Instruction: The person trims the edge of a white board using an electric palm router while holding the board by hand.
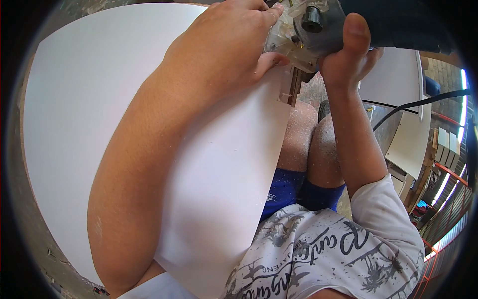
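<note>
A dark power tool point(326, 27) with a clear plastic base stands at the edge of a large white panel point(89, 99), at the top of the view. My left hand point(239, 37) reaches across the panel and grips the clear base, its thumb below and its fingers above, partly cut off by the frame. Around the tool's dark body my right hand point(351, 55) is closed, thumb on the near side, most fingers hidden behind. Brown strip-like edge material shows just under the tool. The tool's cutting end is hidden.
A black cable point(423, 102) curves off to the right. Fine white dust lies on my bare knees point(298, 134), beside the panel's edge. More pale panels point(411, 142) and a red metal frame point(450, 174) stand at the right.
</note>
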Motion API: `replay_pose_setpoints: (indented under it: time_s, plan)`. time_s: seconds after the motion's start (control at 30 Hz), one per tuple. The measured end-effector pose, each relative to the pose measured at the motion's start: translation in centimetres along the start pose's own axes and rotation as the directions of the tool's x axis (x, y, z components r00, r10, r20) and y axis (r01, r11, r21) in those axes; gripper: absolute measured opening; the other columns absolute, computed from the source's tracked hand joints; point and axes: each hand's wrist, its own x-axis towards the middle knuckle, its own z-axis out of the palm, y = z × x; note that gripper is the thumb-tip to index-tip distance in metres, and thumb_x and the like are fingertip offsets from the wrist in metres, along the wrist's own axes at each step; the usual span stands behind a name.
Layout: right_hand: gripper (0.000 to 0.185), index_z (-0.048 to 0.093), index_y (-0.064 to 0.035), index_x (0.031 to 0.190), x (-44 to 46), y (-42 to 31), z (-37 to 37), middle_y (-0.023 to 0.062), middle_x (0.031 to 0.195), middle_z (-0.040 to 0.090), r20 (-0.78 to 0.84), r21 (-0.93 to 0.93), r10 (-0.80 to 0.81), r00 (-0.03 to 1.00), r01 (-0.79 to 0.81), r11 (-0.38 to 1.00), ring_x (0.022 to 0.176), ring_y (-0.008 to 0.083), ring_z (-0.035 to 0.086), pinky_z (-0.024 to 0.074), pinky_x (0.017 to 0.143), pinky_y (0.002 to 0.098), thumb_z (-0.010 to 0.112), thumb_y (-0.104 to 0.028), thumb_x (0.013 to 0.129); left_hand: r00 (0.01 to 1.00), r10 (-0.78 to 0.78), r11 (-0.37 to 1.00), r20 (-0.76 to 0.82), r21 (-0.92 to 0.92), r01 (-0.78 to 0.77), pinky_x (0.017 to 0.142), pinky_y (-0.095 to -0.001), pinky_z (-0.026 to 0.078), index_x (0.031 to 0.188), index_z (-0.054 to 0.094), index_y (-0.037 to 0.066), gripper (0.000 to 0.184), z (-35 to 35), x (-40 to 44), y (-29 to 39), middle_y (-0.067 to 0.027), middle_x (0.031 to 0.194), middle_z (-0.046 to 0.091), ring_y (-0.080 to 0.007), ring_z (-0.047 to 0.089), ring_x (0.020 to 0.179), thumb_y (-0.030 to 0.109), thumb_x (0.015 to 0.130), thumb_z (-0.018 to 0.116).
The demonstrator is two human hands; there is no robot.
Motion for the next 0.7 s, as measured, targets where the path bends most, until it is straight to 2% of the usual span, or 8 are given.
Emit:
replay_pose_setpoints:
  time_s: [0.1,0.2,0.33,0.5,0.7]
  plan:
    - [0.060,0.062,-0.0010,0.122,0.3,0.1,-0.8,0.0064,0.112,0.065,0.056,-0.009,0.010,0.998,-0.010,1.000,0.097,0.0173,0.063,0.0521,0.082,0.0331,0.072,-0.050,0.088,1.000,0.012,1.000,0.018,-0.004,-0.012,0.097,-0.0444,0.053,0.131,0.062,-0.006,0.052,-1.1,-0.5,1.0,-0.0237,0.117,0.066,-0.0405,0.066,0.107,0.020,0.089,0.076]
    - [0.059,0.062,-0.0008,0.121,0.1,-0.3,-0.6,0.0064,0.111,0.065,0.061,-0.005,0.038,0.997,-0.038,0.999,0.096,0.0175,0.063,0.0520,0.082,0.0328,0.072,-0.049,0.088,1.000,0.008,1.000,0.016,0.004,-0.008,0.097,-0.0444,0.053,0.130,0.062,-0.006,0.051,-0.9,-0.5,0.9,-0.0237,0.118,0.066,-0.0406,0.066,0.107,0.020,0.089,0.076]
    - [0.060,0.062,-0.0007,0.120,0.3,-1.0,0.4,0.0062,0.109,0.066,0.021,0.019,-0.001,1.000,0.000,1.000,0.094,0.0172,0.063,0.0518,0.080,0.0321,0.072,-0.051,0.088,1.000,-0.003,1.000,0.014,0.002,0.003,0.097,-0.0441,0.053,0.129,0.063,-0.006,0.050,-1.2,-0.4,1.3,-0.0237,0.118,0.066,-0.0405,0.066,0.107,0.019,0.089,0.076]
    - [0.061,0.062,-0.0007,0.118,0.6,-0.7,-0.3,0.0061,0.107,0.066,0.091,-0.001,0.003,0.996,-0.002,1.000,0.091,0.0164,0.063,0.0518,0.078,0.0316,0.073,-0.052,0.088,1.000,0.014,1.000,0.011,-0.012,-0.014,0.097,-0.0440,0.053,0.129,0.063,-0.006,0.049,-1.0,-0.5,1.0,-0.0235,0.117,0.066,-0.0402,0.066,0.107,0.018,0.088,0.075]
    - [0.058,0.062,-0.0006,0.119,0.2,0.2,-0.5,0.0059,0.108,0.066,0.037,0.000,-0.009,0.999,0.009,1.000,0.091,0.0162,0.063,0.0522,0.078,0.0319,0.074,-0.049,0.087,1.000,0.025,1.000,0.011,0.002,-0.025,0.096,-0.0444,0.053,0.127,0.064,-0.006,0.047,-0.6,-0.5,0.8,-0.0231,0.117,0.066,-0.0406,0.066,0.106,0.018,0.089,0.075]
